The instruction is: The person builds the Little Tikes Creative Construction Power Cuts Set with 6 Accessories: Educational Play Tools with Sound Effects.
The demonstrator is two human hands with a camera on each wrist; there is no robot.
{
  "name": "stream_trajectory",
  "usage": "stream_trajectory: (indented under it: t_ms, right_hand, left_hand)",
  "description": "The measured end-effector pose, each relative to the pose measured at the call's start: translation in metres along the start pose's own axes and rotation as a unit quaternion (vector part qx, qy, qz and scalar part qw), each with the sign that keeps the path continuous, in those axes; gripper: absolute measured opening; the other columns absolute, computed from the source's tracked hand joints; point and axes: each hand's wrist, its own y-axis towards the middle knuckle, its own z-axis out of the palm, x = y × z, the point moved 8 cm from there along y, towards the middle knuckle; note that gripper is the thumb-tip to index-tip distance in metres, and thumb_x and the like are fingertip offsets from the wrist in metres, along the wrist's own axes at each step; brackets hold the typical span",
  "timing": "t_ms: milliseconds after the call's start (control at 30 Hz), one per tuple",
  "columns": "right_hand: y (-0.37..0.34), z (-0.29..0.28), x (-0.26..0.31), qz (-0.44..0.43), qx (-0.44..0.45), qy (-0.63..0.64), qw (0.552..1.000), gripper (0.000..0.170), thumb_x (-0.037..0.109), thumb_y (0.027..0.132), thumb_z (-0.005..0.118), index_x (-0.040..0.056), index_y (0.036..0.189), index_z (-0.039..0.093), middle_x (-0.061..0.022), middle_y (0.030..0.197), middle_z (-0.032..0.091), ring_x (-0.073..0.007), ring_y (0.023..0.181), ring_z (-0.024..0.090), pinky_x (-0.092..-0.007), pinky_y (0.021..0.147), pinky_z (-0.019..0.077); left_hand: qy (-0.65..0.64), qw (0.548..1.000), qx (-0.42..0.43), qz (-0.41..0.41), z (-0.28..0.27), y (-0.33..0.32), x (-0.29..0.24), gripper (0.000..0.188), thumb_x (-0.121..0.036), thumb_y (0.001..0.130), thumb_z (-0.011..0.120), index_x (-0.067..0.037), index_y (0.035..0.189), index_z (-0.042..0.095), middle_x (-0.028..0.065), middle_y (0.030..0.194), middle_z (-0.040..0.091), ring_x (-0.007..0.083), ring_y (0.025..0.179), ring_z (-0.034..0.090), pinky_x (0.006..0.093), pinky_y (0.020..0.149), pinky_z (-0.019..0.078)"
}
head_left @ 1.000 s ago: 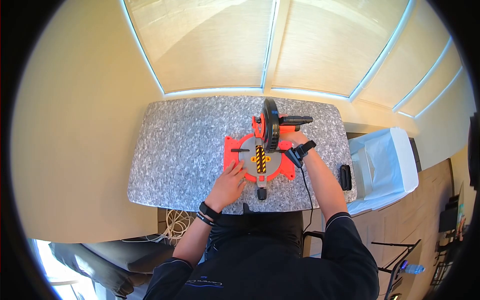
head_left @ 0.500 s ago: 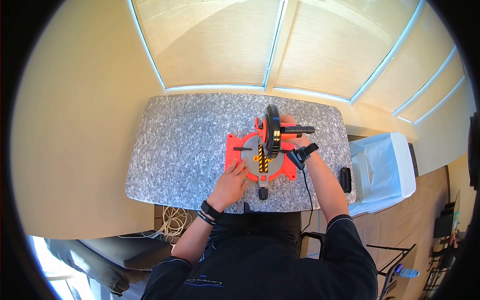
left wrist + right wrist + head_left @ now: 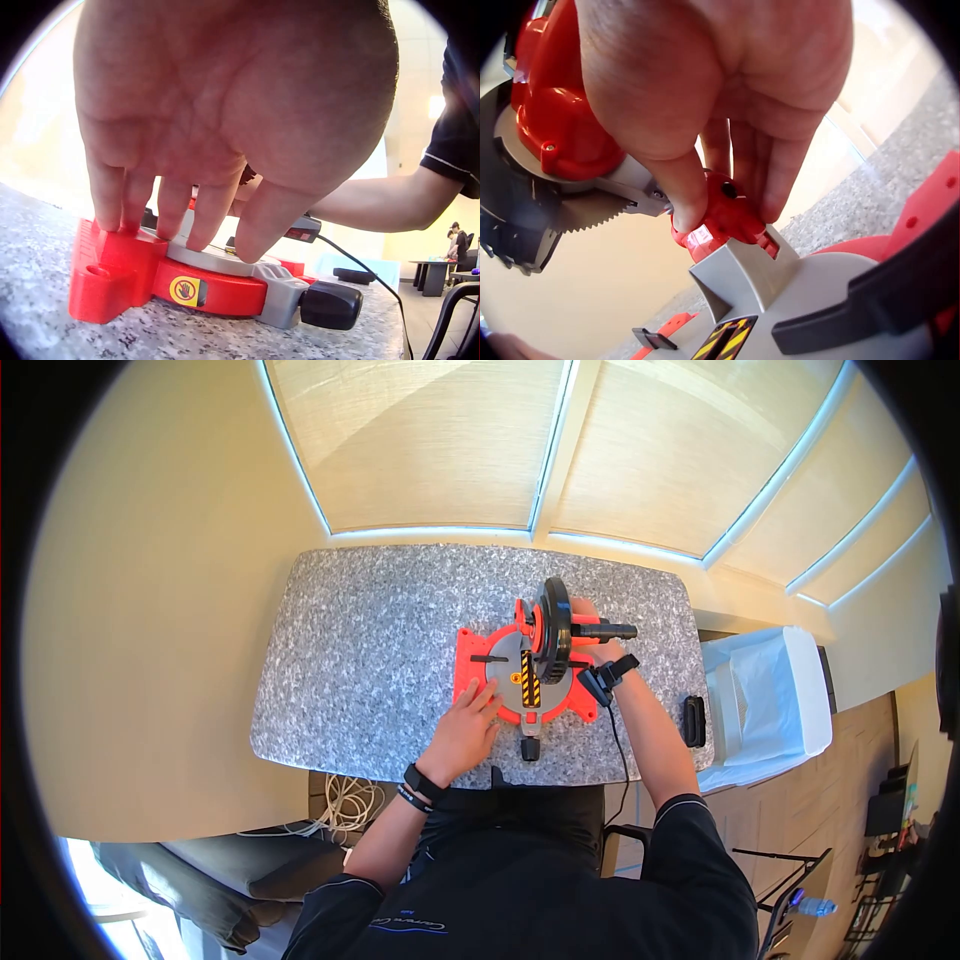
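A toy miter saw stands on the granite-patterned table, its red base (image 3: 467,660) carrying a round grey turntable (image 3: 214,257) with a striped slot strip (image 3: 530,680). My left hand (image 3: 463,738) lies on the base's left front with its fingers straight, fingertips down on the red edge and the turntable. Behind the saw head, my right hand (image 3: 720,82) pinches the red hinge piece (image 3: 724,214) above the grey post (image 3: 742,274) between thumb and fingers. The black blade guard (image 3: 553,630) and black handle (image 3: 605,631) are raised, partly covering this hand in the head view.
A black oblong object (image 3: 694,721) lies at the table's right edge. Beyond it stands a bin with a pale liner (image 3: 790,700). A cable (image 3: 621,760) runs from the right wrist camera over the front edge. Coiled cords (image 3: 345,805) lie below at left.
The saw's head and handle have come a little toward me and to the right, with my right hand still at its back. My left hand has stayed on the base.
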Motion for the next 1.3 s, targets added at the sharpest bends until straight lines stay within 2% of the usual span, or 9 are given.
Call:
stream_trajectory:
  t_ms: [100,200,267,367,500,567,667,1067,1300]
  right_hand:
    - [-0.003,0.002,0.005,0.006,0.009,-0.022,1.0,0.029,0.013,0.089,0.076,0.0063,0.117,0.074,-0.0097,0.106,0.077,-0.0166,0.097,0.073,-0.034,0.086,0.0588]
    - [-0.005,0.005,0.007,0.052,0.012,0.057,0.997,0.028,0.011,0.09,0.076,0.007,0.118,0.074,-0.0079,0.107,0.076,-0.0146,0.097,0.072,-0.0328,0.087,0.059]
    - [-0.006,0.008,0.025,-0.008,0.031,-0.091,0.995,0.028,0.011,0.091,0.075,0.0072,0.118,0.073,-0.0062,0.108,0.076,-0.0128,0.097,0.071,-0.0316,0.088,0.059]
    - [-0.009,0.007,0.032,-0.05,0.03,-0.2,0.978,0.029,0.015,0.091,0.076,0.0071,0.118,0.073,-0.0065,0.107,0.076,-0.0132,0.098,0.071,-0.0321,0.087,0.0585]
    - [-0.004,0.005,0.017,-0.015,0.019,-0.097,0.995,0.03,0.019,0.089,0.078,0.0087,0.117,0.073,-0.0055,0.106,0.076,-0.0134,0.097,0.071,-0.0329,0.087,0.0577]
    - [-0.004,0.007,0.023,-0.008,0.021,-0.206,0.978,0.031,0.021,0.088,0.079,0.0108,0.117,0.073,-0.0042,0.105,0.076,-0.0135,0.097,0.071,-0.0336,0.086,0.0572]
    - [-0.007,0.009,0.028,0.002,0.027,-0.213,0.977,0.028,0.02,0.089,0.079,0.0119,0.115,0.075,-0.0037,0.104,0.077,-0.0126,0.096,0.071,-0.0332,0.086,0.0573]
    - [-0.006,0.012,-0.004,0.034,0.029,0.04,0.998,0.034,0.018,0.086,0.082,0.0095,0.118,0.075,-0.0029,0.109,0.076,-0.0125,0.098,0.069,-0.033,0.09,0.0566]
    - [-0.012,0.015,0.01,-0.011,0.032,-0.009,0.999,0.04,0.017,0.079,0.087,0.0095,0.116,0.073,-0.0044,0.113,0.074,-0.0147,0.106,0.067,-0.0351,0.095,0.0545]
  left_hand:
    - [0.003,1.0,0.002,0.001,0.0,0.0,0.0,0.047,-0.017,0.095,0.066,-0.004,0.14,0.061,0.0159,0.16,0.044,0.0429,0.146,0.042,0.0479,0.114,0.0453]
    - [-0.006,1.0,0.004,-0.004,-0.002,0.0,-0.002,0.047,-0.016,0.095,0.066,-0.004,0.14,0.06,0.0162,0.159,0.045,0.0429,0.146,0.042,0.048,0.114,0.0451]
    - [-0.002,1.0,0.004,-0.004,-0.001,0.001,-0.002,0.047,-0.016,0.095,0.066,-0.004,0.14,0.06,0.0164,0.159,0.045,0.0428,0.146,0.042,0.048,0.114,0.0451]
    - [0.005,1.0,0.002,-0.002,0.0,0.0,-0.002,0.047,-0.015,0.094,0.065,-0.003,0.139,0.06,0.0169,0.159,0.045,0.0426,0.145,0.042,0.0479,0.114,0.0454]
    - [0.011,1.0,0.001,0.0,-0.002,0.002,-0.005,0.047,-0.014,0.094,0.065,-0.002,0.139,0.06,0.0175,0.158,0.046,0.0429,0.144,0.043,0.0482,0.114,0.0454]
    - [0.016,1.0,0.002,0.0,0.0,0.003,-0.005,0.047,-0.014,0.093,0.066,-0.002,0.139,0.061,0.0174,0.158,0.046,0.043,0.144,0.043,0.0483,0.114,0.0454]
    - [0.019,1.0,0.001,-0.001,0.0,0.003,-0.005,0.047,-0.015,0.093,0.066,-0.002,0.139,0.061,0.0173,0.157,0.047,0.0431,0.144,0.044,0.0483,0.114,0.0454]
    - [0.03,1.0,-0.003,-0.001,-0.001,0.004,-0.007,0.048,-0.014,0.091,0.067,-0.002,0.137,0.062,0.0174,0.155,0.049,0.0424,0.142,0.046,0.0482,0.112,0.0467]
    - [0.033,0.999,-0.009,0.003,-0.001,0.004,-0.009,0.048,-0.011,0.089,0.065,-0.001,0.136,0.063,0.0185,0.154,0.051,0.043,0.141,0.047,0.0484,0.111,0.0482]
